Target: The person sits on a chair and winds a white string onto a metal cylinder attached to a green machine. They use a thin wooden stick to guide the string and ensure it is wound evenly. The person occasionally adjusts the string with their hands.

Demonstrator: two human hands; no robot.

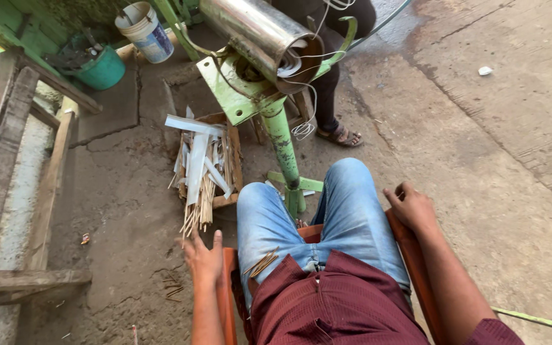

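While a small bundle of thin tan sticks (262,262) is left lying on the left thigh, nothing is held: the left hand (203,257) is spread open beside the orange chair (228,287), the right hand (411,206) curled loosely, empty. More sticks and white strips are kept in the wooden box (232,156) beneath the green metal machine (257,83), seemingly unprocessed.

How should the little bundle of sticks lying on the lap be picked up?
Pinch the sticks across their middle, coming from above. They lie loose and nearly flat on the left thigh, fanned a little, so a grip across the middle probably gathers them all. The left hand is nearest, resting on the chair edge beside them; the right hand is farther away.
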